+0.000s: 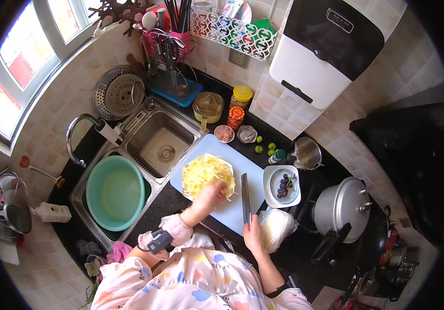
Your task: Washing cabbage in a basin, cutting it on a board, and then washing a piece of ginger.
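Note:
My left hand [211, 197], blurred, is over the near right edge of a white plate [187, 196] heaped with pale yellow shreds [206, 174], apparently potato. Its fingertips are hard to make out, so whether they hold any shreds is unclear. The plate rests on a light blue cutting board [222, 145]. In my right hand [254, 236] is the handle of a kitchen knife [246, 195], its blade seen nearly edge-on above the board's right part. Right beside that hand sits a clear plastic bag [278, 230] with something white inside.
Left of the board is a steel sink [163, 143] with a green basin [115, 193] of water. Behind it stand a bowl of minced meat [224, 133] and jars [241, 97]. Dark grapes [284, 186] lie in a dish to the right, before a pressure cooker [342, 209].

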Available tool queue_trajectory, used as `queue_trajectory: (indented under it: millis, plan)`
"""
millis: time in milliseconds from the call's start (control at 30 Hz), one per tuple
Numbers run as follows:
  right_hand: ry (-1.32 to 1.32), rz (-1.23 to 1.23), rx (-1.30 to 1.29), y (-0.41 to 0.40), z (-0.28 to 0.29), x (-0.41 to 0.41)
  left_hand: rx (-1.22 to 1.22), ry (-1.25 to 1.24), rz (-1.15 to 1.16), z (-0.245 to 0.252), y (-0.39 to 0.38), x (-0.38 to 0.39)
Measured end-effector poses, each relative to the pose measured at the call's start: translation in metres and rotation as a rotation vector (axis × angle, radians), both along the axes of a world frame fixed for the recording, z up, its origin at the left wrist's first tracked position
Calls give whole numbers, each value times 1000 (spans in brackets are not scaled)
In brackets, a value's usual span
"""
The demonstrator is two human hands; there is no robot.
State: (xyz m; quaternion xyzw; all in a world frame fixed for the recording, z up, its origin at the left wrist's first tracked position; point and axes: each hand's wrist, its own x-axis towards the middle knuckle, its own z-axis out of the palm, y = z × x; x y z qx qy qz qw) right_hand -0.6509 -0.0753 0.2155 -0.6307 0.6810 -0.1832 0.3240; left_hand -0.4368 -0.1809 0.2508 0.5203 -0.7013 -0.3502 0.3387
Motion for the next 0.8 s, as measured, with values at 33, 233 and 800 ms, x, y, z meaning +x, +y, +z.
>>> queue_trajectory:
  millis: [33,233,800]
  plan:
    - [-29,-45,-13,1,0,3,-20,36,73,5,-9,15]
    - [-100,-213,-180,0,-23,13,-118,-260,232,1,-53,65]
    - [-294,-393,129,-12,-49,19,-4,-131,491,-20,-15,196]
